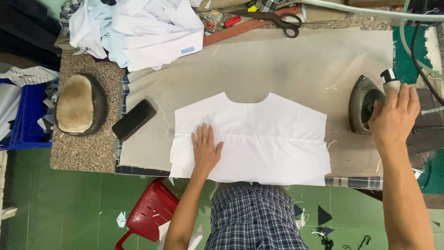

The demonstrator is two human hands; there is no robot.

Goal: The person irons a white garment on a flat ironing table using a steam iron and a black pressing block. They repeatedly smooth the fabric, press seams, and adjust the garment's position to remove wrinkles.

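Note:
A white cut fabric piece (259, 139) with a curved neckline notch lies flat on the beige padded ironing surface (286, 65). My left hand (205, 148) rests flat on its left part, fingers spread. My right hand (394, 118) grips the handle of a dark metal iron (361, 104) standing at the right side of the surface, apart from the fabric.
A black block (134, 119) and a worn padded pressing form (78, 104) sit at the left on the speckled counter (74, 155). White fabric pieces (148, 28) are piled at the back left, large scissors (277, 19) at the back. A red plastic stool (150, 213) stands on the green floor.

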